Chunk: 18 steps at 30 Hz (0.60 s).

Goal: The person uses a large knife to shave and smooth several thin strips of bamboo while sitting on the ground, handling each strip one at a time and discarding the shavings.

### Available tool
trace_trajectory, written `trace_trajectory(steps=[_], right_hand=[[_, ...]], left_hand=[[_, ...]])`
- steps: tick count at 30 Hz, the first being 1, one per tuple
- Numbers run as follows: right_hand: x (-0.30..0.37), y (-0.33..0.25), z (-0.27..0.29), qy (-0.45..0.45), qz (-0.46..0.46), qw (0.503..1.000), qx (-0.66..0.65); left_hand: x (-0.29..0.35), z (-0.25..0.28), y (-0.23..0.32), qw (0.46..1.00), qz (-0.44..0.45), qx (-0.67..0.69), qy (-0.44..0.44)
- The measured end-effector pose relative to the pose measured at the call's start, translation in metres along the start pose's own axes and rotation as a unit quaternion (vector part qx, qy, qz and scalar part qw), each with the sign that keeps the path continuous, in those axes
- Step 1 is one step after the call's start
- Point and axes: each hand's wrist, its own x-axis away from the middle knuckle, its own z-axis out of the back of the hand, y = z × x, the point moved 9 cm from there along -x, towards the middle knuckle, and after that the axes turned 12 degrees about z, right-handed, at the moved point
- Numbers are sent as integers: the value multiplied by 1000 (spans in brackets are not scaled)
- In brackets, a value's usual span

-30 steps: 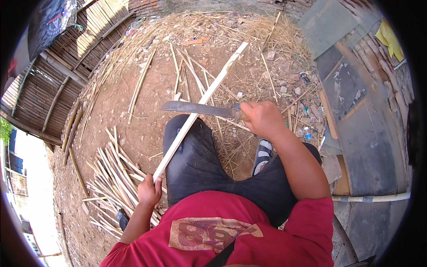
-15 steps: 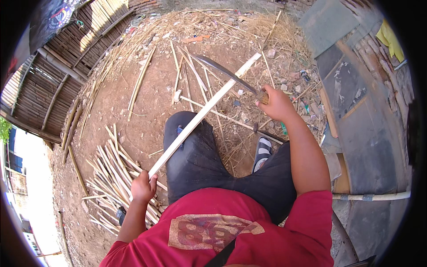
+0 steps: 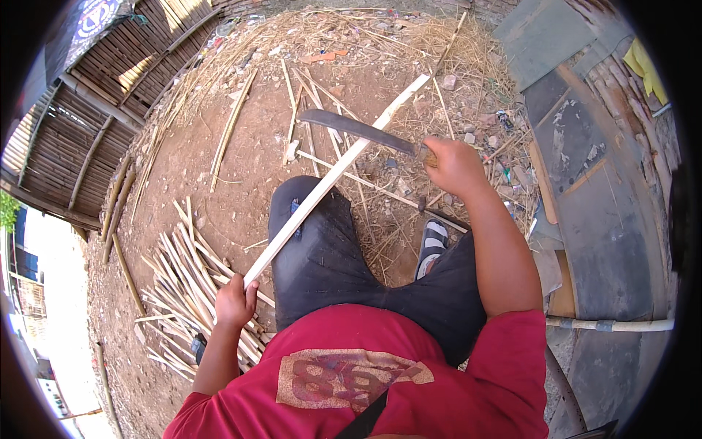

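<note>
My left hand (image 3: 235,301) is closed around the near end of a long pale bamboo strip (image 3: 319,192). The strip slants up and away to the right, passing over my left thigh. In my right hand (image 3: 454,167) is the wooden handle of a machete (image 3: 363,132). Its dark, slightly curved blade points left and crosses the far half of the strip. Whether the edge touches the strip I cannot tell. Part of the handle is hidden by my fingers.
A heap of split bamboo strips (image 3: 191,282) lies on the dirt by my left arm. More strips (image 3: 234,132) are scattered ahead. Dark panels (image 3: 603,219) stand along the right, with a bamboo wall (image 3: 77,146) at the left. Straw and rubble cover the far ground.
The machete has shifted a little down and left along the strip, and its blade now shows more of its flat side. My left hand has barely moved.
</note>
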Motion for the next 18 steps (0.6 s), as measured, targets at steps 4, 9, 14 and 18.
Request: trace_trajectory(steps=[4, 9, 14, 18], right_hand=[[14, 30, 18, 47, -64, 992, -95], [15, 28, 2, 36, -98, 969, -222], [7, 29, -7, 27, -99, 975, -195], [1, 28, -19, -30, -107, 978, -174]], left_hand=[[-18, 19, -4, 998, 15, 67, 3], [-77, 70, -1, 994, 85, 65, -16], [-153, 66, -14, 990, 97, -87, -62], [-197, 48, -17, 966, 87, -213, -114]])
